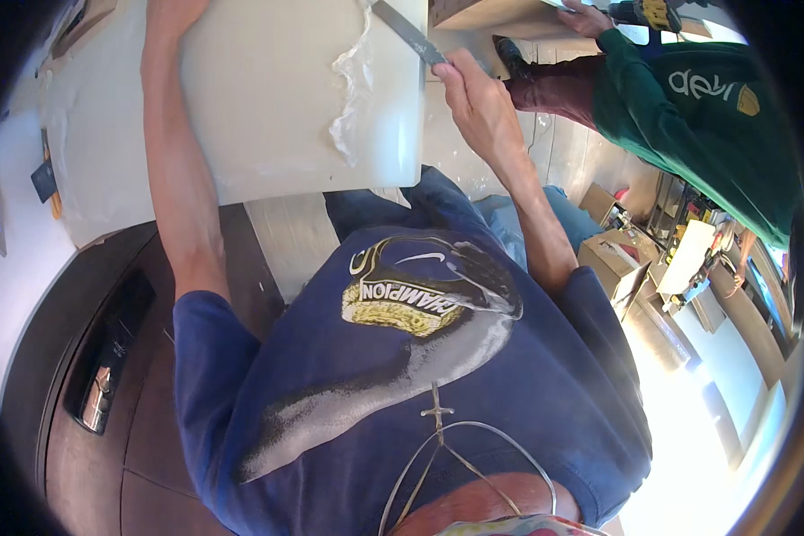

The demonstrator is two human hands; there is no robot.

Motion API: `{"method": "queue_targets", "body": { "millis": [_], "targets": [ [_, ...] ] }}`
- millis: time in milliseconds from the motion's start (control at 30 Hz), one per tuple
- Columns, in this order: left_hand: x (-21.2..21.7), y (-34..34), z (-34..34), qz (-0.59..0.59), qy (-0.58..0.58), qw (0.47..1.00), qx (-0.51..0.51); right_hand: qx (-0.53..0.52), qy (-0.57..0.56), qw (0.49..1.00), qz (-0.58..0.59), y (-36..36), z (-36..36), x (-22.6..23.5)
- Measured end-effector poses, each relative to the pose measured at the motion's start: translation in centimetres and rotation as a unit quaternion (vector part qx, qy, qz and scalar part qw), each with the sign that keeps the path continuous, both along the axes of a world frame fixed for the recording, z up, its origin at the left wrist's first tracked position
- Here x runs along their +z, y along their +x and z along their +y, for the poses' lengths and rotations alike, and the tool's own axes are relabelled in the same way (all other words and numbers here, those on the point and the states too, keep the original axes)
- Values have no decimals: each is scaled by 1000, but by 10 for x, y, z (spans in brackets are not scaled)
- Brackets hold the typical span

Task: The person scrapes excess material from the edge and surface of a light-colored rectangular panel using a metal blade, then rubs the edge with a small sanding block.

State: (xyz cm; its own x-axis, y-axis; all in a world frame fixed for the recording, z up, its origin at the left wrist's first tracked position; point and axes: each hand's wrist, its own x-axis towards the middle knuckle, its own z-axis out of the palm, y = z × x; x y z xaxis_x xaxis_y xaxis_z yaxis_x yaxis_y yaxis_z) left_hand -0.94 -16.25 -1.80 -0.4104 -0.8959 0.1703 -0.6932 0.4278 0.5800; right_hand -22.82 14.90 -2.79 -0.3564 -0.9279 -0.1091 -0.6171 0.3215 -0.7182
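A pale, glossy panel (pixel 268 107) lies in front of me, with its right edge beside my right hand (pixel 481 94). That hand is closed around one end of a flat grey metal file (pixel 408 34), marked with whitish specks. The file slants up and left over the panel's right edge. Along that side runs a ragged whitish strip of film or residue (pixel 353 85). My left arm stretches over the panel's left part. Only the back of my left hand (pixel 175 12) shows at the top edge, and its fingers are cut off.
At the upper right, a person in a green top (pixel 688 125) holds a yellow and black power drill (pixel 657 14). Cardboard boxes (pixel 612 259) and assorted tools stand at the right. A dark brown cabinet (pixel 170 393) is at my lower left. A black-bladed tool (pixel 43 179) lies left of the panel.
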Motion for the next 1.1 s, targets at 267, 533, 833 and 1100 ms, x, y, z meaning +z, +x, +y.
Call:
{"method": "queue_targets", "body": {
  "millis": [267, 533, 833, 1100],
  "targets": [
    [-3, -2, -4, -21, -14, 999, -24, -26, 75, 996, -30, 9, 32, 6],
    [-2, 2, 0, -21, -12, 1000, 1, -14, 31, 998, -43, 7, 36, 11],
    [-13, 11, -14, -55, -12, 998, -6, 15, -10, 1000, -11, 1, 13, 5],
    [-21, 6, -18, -22, -65, 997, -24, 5, 16, 1000, -3, -3, 2, 5]
  ]
}}
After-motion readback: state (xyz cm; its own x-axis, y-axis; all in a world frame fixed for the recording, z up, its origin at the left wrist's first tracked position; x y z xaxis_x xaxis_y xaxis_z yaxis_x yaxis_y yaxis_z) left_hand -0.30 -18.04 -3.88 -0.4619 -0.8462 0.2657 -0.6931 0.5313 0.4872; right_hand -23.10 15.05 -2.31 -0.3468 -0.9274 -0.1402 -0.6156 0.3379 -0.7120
